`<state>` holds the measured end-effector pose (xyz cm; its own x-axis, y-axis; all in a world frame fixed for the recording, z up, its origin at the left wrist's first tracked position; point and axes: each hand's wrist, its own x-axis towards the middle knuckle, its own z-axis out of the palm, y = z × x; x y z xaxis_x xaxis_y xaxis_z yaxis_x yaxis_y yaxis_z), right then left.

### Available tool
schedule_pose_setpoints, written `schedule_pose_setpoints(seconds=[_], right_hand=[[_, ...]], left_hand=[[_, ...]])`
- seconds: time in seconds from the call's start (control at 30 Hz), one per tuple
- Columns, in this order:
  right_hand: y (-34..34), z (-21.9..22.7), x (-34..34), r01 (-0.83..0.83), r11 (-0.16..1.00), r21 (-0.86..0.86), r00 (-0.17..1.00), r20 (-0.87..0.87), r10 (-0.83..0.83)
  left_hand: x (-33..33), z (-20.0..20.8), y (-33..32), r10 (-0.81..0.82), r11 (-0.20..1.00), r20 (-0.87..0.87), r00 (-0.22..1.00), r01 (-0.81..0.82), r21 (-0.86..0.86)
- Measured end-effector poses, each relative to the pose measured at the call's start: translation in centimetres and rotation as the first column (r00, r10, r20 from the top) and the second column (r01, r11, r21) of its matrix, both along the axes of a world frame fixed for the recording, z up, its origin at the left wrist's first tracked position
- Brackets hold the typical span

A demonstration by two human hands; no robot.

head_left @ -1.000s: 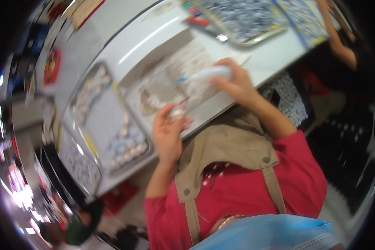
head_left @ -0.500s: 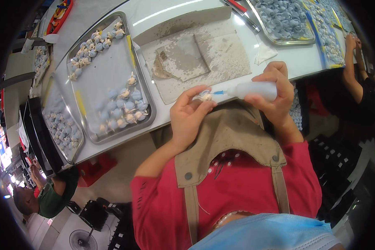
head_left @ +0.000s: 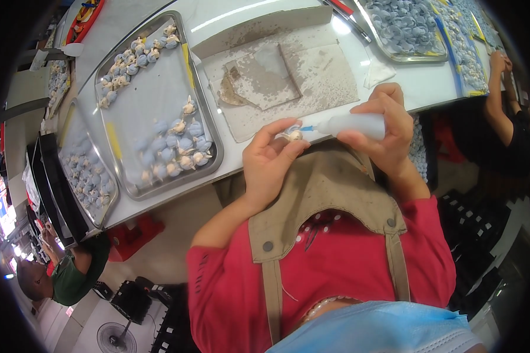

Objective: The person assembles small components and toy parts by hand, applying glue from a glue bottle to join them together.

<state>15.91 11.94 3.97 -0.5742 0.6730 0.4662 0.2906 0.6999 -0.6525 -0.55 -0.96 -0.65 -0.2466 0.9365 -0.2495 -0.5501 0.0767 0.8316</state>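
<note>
Between the thumb and fingers of my left hand (head_left: 271, 159) is a small blue-and-cream figurine (head_left: 294, 135), pinched over the table's near edge. My right hand (head_left: 386, 126) grips a white squeeze bottle (head_left: 354, 125) lying nearly level, its thin blue nozzle (head_left: 308, 128) pointing left at the figurine. The tip looks to be at or very close to the piece; whether they touch I cannot tell. On my left a metal tray (head_left: 217, 154) bears several similar blue-and-cream figurines (head_left: 182, 144), in one group near me and another at its far end.
A stained cardboard piece (head_left: 330, 70) with a raised back flap lies ahead. A white tissue (head_left: 380, 73) and a dark pen-like tool (head_left: 359, 32) are right of it. Another tray (head_left: 421, 57) holds blue parts. Co-workers sit at the left (head_left: 79, 273) and right (head_left: 500, 120).
The bottle has shifted slightly left, bringing its nozzle nearer the figurine. The figurine has turned a little in my left fingers.
</note>
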Motion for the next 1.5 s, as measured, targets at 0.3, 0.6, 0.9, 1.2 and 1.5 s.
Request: schedule_pose_setpoints(seconds=[0.3, 0.6, 0.9, 1.2, 1.5], right_hand=[[0.2, -0.4, 1.1, 0.033, 0.996, -0.088, 0.998, -0.056, -0.038], [0.2, -0.2, 0.9, 0.021, 0.998, -0.053, 0.999, -0.024, -0.022], [0.4, -0.9, 1.3, 0.032, 0.995, -0.093, 0.998, -0.042, -0.036], [3.7, -5.0, -2.8, 0.139, 0.899, -0.416, 0.966, -0.144, -0.216], [5.9, -5.6, -3.6, 0.182, 0.979, -0.091, 0.982, 0.068, -0.176]], left_hand=[[0.2, 0.0, 0.3, 0.042, 0.998, 0.025, 0.999, -0.040, -0.054], [0.5, -0.1, 0.4, 0.043, 0.998, 0.059, 0.997, -0.040, -0.057], [0.1, -0.2, 0.3, 0.054, 0.998, 0.065, 0.996, -0.052, -0.038], [-0.6, -0.6, -0.2, 0.059, 0.998, 0.004, 0.998, -0.059, -0.029], [-0.6, -0.8, -0.3, 0.064, 0.997, 0.000, 0.998, -0.064, -0.037]])
